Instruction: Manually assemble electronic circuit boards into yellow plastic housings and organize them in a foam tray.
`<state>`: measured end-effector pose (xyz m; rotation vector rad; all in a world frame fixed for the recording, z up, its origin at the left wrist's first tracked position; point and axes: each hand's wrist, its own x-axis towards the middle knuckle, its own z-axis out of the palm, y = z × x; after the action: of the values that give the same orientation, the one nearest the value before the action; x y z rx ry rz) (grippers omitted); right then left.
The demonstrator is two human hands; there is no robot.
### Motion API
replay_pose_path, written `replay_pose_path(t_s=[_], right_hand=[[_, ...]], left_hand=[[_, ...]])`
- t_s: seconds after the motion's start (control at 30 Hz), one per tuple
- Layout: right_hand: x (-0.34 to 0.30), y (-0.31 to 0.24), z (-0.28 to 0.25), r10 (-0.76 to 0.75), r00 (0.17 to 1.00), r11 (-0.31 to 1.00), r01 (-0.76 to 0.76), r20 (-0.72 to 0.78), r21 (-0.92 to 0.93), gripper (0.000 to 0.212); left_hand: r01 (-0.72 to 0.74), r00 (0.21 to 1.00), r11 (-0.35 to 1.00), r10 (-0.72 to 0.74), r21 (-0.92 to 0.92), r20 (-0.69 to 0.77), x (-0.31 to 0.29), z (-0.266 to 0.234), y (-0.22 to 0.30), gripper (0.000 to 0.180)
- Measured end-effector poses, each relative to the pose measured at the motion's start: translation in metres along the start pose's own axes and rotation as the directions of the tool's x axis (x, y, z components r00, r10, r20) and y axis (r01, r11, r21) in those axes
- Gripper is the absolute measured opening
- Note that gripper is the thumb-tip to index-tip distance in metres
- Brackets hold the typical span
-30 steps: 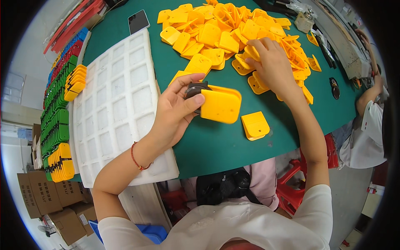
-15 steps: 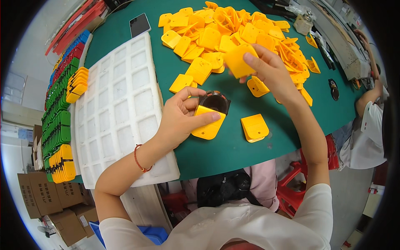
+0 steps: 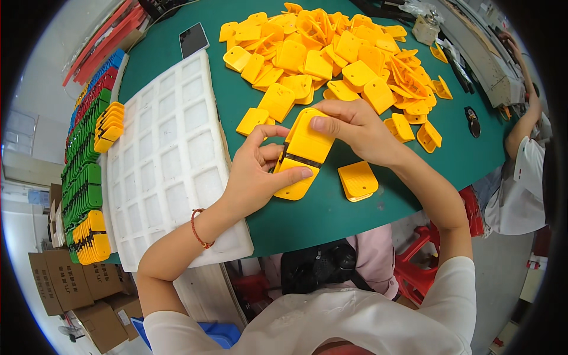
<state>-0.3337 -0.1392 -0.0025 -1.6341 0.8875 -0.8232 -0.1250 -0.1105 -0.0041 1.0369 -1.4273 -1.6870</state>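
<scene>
My left hand [image 3: 248, 171] is closed around a black wristwatch, of which only a dark strip [image 3: 300, 160] shows between two yellow folded plastic covers. Its thumb presses the lower cover [image 3: 290, 192]. With thumb and fingers my right hand [image 3: 364, 130] pinches the upper cover [image 3: 311, 139], which lies over the watch's far part and hides its dial. A loose yellow cover [image 3: 358, 181] lies on the green table just right of both hands. Beyond them spreads a large heap of the same yellow covers [image 3: 293, 56].
A white foam tray [image 3: 168, 127] with square pockets lies at the left. Past it stand rows of green pieces [image 3: 83, 180], with yellow, red and blue ones. A phone [image 3: 193, 39] lies at the far left, another watch [image 3: 472, 122] at the right. Another person's arm [image 3: 526, 121] shows at the far right.
My right hand has come down and left with its yellow cover from beside the heap onto the watch. The dial, visible before, is now covered. My left hand has hardly moved.
</scene>
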Motion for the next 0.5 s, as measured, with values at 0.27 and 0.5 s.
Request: replay_pose_path(t_s=[0.27, 0.5], right_hand=[[0.004, 0.003, 0.003, -0.038, 0.999, 0.996, 0.040, -0.030, 0.081, 0.031], [0.004, -0.020, -0.007, -0.520, 0.842, 0.833, 0.538, 0.147, -0.134, 0.036]], left_hand=[[0.013, 1.000, 0.961, -0.015, -0.278, -0.006, 0.001, -0.006, -0.004, 0.037], [0.540, 0.667, 0.755, -0.115, -0.371, 0.736, 0.019, -0.029, 0.013, 0.051]])
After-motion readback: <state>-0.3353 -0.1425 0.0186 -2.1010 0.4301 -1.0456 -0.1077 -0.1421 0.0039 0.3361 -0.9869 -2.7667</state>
